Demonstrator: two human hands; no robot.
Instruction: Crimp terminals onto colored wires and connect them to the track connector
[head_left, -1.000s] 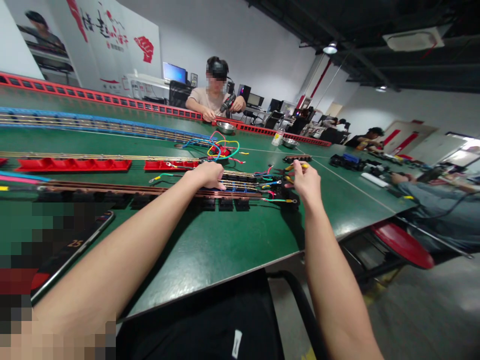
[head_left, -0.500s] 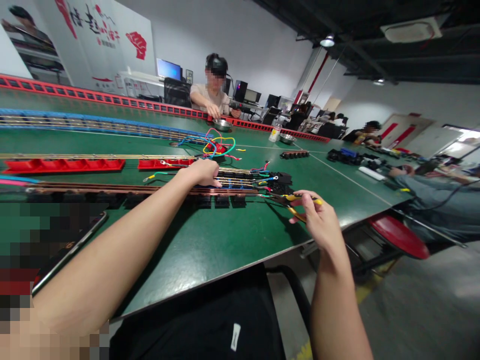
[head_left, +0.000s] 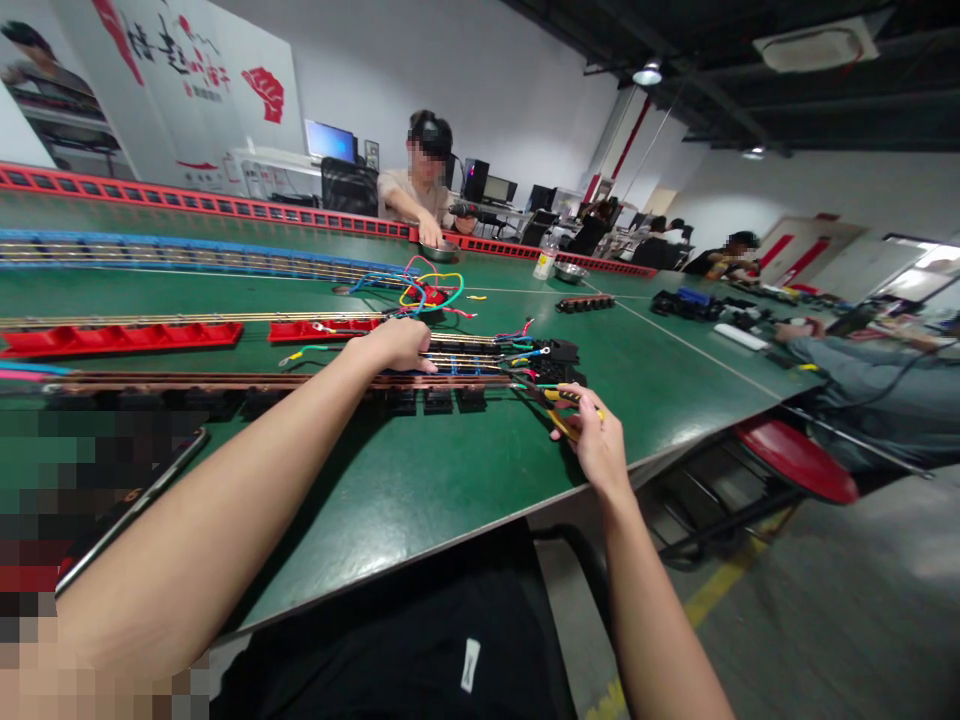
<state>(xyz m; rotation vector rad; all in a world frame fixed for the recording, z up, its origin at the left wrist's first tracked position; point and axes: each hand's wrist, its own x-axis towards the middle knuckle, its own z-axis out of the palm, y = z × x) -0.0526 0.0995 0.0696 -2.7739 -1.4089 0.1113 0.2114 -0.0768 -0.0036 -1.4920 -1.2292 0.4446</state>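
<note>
My left hand (head_left: 400,345) is closed around the long copper strips (head_left: 322,381), which run across black holders (head_left: 439,402) on the green table. What its fingertips press on is partly hidden. In my right hand (head_left: 598,435) are yellow-and-black pliers (head_left: 566,398). Their jaws are at the right end of the strips, beside short green and red wires. Behind lie more strips with blue and black holders, ending in coloured wires with ring terminals (head_left: 545,352). A green wire with a ring end (head_left: 296,357) sticks out left of my left hand.
Red holders (head_left: 127,340) and a long blue rack (head_left: 187,252) lie at the left. A phone-like device (head_left: 135,505) is at lower left. Across the table, a person (head_left: 420,185) reaches into a metal bowl (head_left: 440,251). A red stool (head_left: 799,460) stands at the right.
My right hand and the pliers have moved left, closer to the strip ends. My left hand stays on the strips. The person opposite has lowered a hand into the bowl.
</note>
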